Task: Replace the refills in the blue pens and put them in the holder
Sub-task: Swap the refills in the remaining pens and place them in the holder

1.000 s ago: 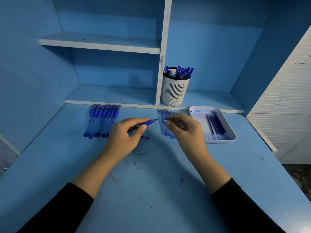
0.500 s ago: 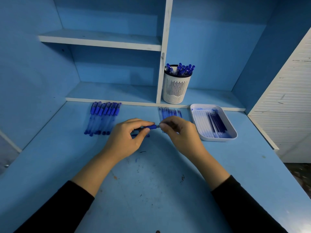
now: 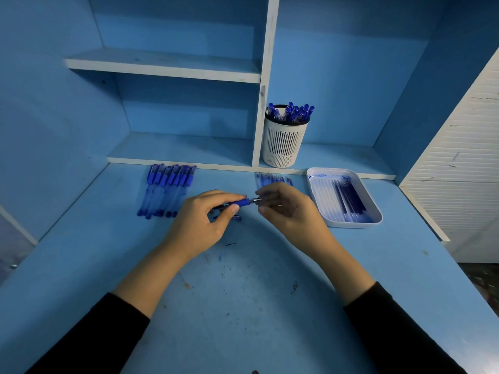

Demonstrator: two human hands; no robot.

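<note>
Blue slim pen | left hand grips barrel; right hand pinches tip

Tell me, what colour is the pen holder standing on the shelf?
The pen holder is white, with vertical slots and a dotted band at its base; the head view shows it.

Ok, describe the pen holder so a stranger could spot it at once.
Find the white upright divider of the blue shelving. Just right of its foot, on the low shelf, stands the pen holder. It is the only upright container: a white slotted cup full of blue pens, unlike the flat white tray nearby.
</note>
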